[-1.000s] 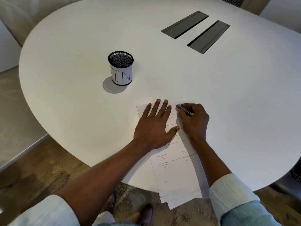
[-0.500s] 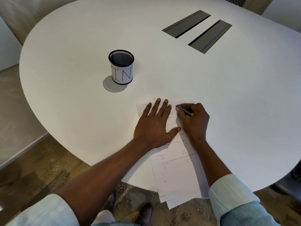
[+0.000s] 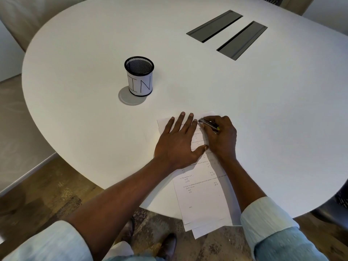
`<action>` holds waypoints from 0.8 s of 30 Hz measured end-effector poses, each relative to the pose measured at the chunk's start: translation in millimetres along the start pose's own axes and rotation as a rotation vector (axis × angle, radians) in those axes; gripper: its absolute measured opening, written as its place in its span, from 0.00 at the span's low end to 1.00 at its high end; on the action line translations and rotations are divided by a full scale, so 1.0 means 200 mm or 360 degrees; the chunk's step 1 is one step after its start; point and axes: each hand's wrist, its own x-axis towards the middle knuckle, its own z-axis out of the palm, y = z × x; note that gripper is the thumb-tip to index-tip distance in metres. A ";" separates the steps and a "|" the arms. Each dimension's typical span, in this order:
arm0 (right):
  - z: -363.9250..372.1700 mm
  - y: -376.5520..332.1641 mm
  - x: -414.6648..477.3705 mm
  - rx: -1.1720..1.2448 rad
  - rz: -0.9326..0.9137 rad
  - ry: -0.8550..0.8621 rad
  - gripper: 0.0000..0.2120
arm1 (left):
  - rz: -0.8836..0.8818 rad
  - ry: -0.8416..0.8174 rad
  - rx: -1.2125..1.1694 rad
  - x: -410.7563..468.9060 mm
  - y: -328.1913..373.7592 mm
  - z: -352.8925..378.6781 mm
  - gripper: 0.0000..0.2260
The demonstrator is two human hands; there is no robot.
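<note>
Papers (image 3: 204,202) lie under the flat, spread left hand (image 3: 178,146); right hand (image 3: 222,137) grips a pen (image 3: 208,124).

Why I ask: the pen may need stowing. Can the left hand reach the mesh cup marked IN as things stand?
Probably yes: only bare table lies between the left hand, flat on the papers, and the mesh cup.

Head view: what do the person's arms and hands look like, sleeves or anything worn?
Light blue-green left sleeve and right sleeve, rolled up near the elbows; forearms bare. Left hand and right hand show no glove, ring or watch.
</note>
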 end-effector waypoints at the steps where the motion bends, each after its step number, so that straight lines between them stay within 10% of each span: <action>1: 0.00 0.00 0.00 0.0022 0.0015 0.0028 0.11 | -0.0002 -0.0004 -0.0003 0.00 0.00 0.00 0.41; 24: 0.01 0.02 0.01 0.0044 0.0109 0.0130 0.11 | -0.0013 0.0047 -0.0041 0.00 0.00 0.01 0.41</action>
